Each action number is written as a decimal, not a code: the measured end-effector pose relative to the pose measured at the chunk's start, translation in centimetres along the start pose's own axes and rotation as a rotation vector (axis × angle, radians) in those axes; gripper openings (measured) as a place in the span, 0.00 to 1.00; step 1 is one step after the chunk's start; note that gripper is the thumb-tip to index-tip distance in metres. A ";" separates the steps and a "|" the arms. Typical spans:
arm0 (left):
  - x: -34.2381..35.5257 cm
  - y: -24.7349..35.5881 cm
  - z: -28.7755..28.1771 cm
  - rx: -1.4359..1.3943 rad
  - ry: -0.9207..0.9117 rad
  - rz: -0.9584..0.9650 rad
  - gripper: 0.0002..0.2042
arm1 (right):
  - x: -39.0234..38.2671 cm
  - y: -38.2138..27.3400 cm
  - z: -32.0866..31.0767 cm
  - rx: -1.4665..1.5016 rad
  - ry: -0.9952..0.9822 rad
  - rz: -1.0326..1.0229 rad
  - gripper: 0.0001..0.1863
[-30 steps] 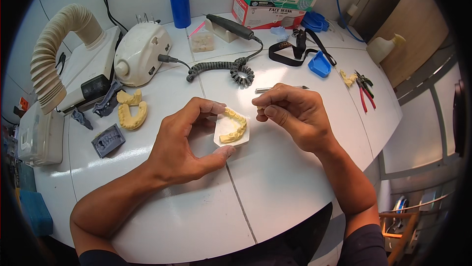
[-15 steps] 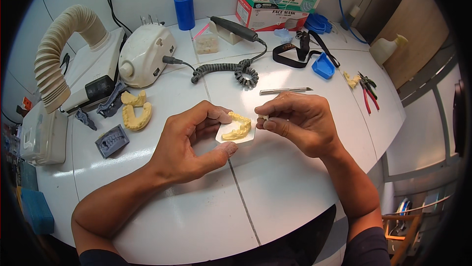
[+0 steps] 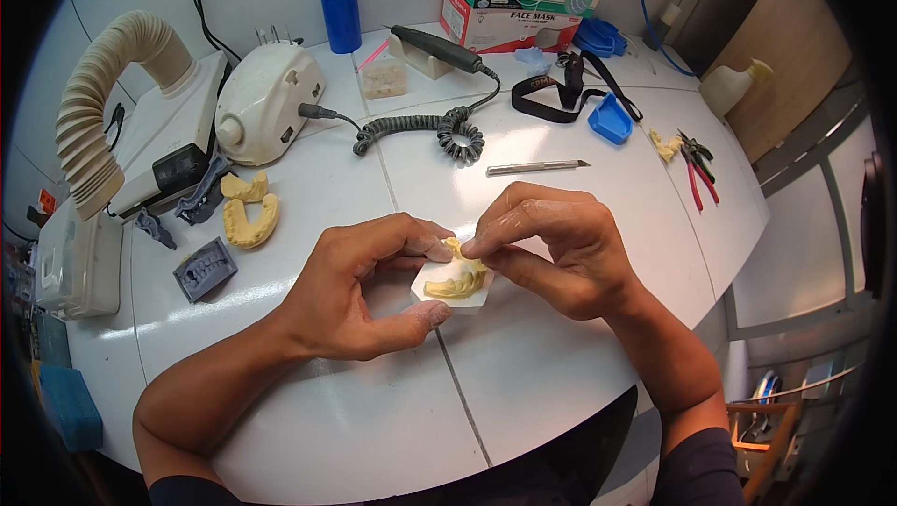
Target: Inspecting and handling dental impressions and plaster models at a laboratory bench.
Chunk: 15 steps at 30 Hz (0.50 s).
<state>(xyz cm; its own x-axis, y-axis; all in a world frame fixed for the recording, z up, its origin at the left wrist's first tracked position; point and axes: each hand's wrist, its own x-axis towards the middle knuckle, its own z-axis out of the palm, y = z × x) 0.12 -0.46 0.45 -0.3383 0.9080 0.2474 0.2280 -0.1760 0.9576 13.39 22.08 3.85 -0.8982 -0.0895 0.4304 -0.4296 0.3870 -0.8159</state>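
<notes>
My left hand (image 3: 341,291) grips a dental model with a white base (image 3: 436,273) and a yellow tooth arch (image 3: 448,287), thumb on the near side and fingertips on the far side. My right hand (image 3: 561,249) is pinched at the back of the arch, its fingertips touching the model and hiding whatever they hold. A craft knife (image 3: 537,168) lies just beyond that hand. To the left lie two yellow casts (image 3: 249,228) and grey moulds (image 3: 206,271).
A rotary handpiece (image 3: 434,48) rests in its stand, its coiled cord running to a white control unit (image 3: 266,109). A ribbed hose (image 3: 89,132) arches at left. Mask boxes (image 3: 509,29) and a blue cylinder (image 3: 341,20) stand behind. Pliers (image 3: 699,174) and a blue tray (image 3: 609,121) lie right.
The model and my left hand have shifted down. My right hand has moved down-left from beside the model onto its arch; the small pale piece seen in its fingers is now hidden.
</notes>
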 end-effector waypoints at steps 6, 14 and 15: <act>0.0 0.1 0.0 0.044 0.025 -0.013 0.24 | -0.2 0.0 -0.1 0.033 0.013 0.091 0.16; 0.2 -0.5 -0.2 0.049 0.074 0.052 0.22 | -0.3 0.3 -0.3 0.087 0.075 0.094 0.17; 0.1 -0.5 -0.2 0.050 0.076 0.052 0.22 | -0.3 0.2 -0.2 0.062 0.069 0.095 0.16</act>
<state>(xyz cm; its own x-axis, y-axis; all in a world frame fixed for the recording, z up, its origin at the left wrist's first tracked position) -0.20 -0.30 0.00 -0.3923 0.8664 0.3090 0.2917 -0.2014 0.9351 13.59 22.41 3.62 -0.9273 0.0092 0.3743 -0.3501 0.3329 -0.8756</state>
